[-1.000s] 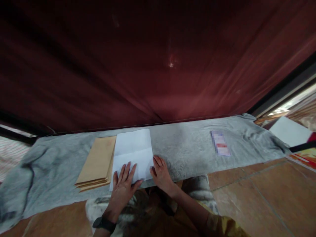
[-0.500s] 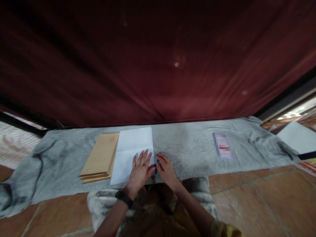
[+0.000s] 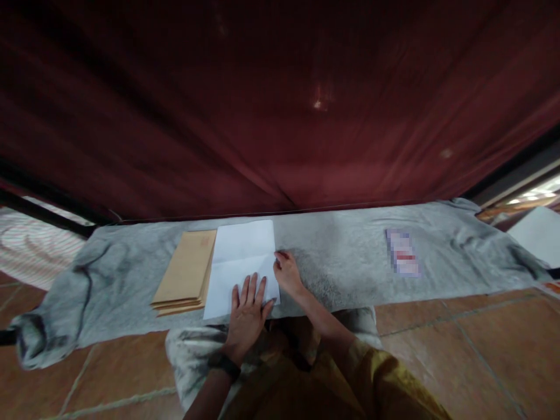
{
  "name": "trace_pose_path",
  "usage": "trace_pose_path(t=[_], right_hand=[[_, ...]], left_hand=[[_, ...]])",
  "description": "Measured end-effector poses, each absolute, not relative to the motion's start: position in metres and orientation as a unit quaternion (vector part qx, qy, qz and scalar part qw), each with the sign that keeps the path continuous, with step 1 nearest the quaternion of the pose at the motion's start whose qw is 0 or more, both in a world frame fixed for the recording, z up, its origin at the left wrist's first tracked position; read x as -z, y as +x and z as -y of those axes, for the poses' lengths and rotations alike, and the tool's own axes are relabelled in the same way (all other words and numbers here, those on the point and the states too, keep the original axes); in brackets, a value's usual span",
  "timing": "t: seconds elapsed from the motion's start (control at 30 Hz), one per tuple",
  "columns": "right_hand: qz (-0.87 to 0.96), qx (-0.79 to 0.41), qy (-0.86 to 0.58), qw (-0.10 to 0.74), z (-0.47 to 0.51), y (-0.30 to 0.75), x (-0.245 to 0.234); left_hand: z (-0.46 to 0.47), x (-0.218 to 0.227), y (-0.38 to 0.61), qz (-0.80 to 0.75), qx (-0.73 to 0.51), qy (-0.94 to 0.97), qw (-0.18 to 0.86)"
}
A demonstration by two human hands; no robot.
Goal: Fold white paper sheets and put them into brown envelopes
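Note:
A white sheet of paper (image 3: 238, 242) with a crease across its middle lies flat on the grey cloth. My left hand (image 3: 248, 309) rests flat on its lower part, fingers spread. At the sheet's right edge, my right hand (image 3: 289, 275) has its fingertips pinched together on the paper. Directly left of the sheet, and partly against its edge, is a stack of brown paper envelopes (image 3: 186, 268), which neither hand touches.
A grey cloth (image 3: 336, 245) covers the long narrow surface before me. Farther right on it lies a small purple-and-white item (image 3: 403, 254), blurred out. A dark red curtain (image 3: 280, 146) hangs behind. Tiled floor (image 3: 429, 350) shows below, and a white panel (image 3: 540, 236) stands far right.
My right hand has moved up along the sheet's right edge and now pinches it. My left hand stays flat on the lower part. The whole view has shifted slightly.

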State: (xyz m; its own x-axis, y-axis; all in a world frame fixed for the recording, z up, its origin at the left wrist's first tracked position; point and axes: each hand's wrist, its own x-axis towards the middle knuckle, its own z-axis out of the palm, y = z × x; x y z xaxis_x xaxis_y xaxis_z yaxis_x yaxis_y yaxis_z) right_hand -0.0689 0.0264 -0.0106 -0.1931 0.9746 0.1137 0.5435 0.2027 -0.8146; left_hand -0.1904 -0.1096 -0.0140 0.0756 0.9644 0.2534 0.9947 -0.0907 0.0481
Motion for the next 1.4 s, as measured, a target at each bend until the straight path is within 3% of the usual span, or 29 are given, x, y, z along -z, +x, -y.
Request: trace_pose_path(t=[0.63,1.0,1.23,1.4], right_hand=[[0.608,-0.498,-0.522,0.331,-0.047,-0.072,0.015],[0.599,-0.482,-0.564,0.301,-0.051,-0.077,0.003],[0.539,-0.539,-0.541,0.354,-0.055,-0.075,-0.005],[0.487,-0.581,-0.509,0.408,-0.048,-0.045,-0.015]], left_hand=[[0.103,-0.003,-0.185,0.650,0.059,-0.757,0.042],[0.105,-0.001,-0.186,0.650,0.066,-0.755,0.055],[0.114,-0.006,-0.188,0.680,0.159,-0.715,0.045],[0.106,-0.020,-0.210,0.730,0.350,-0.585,-0.045]])
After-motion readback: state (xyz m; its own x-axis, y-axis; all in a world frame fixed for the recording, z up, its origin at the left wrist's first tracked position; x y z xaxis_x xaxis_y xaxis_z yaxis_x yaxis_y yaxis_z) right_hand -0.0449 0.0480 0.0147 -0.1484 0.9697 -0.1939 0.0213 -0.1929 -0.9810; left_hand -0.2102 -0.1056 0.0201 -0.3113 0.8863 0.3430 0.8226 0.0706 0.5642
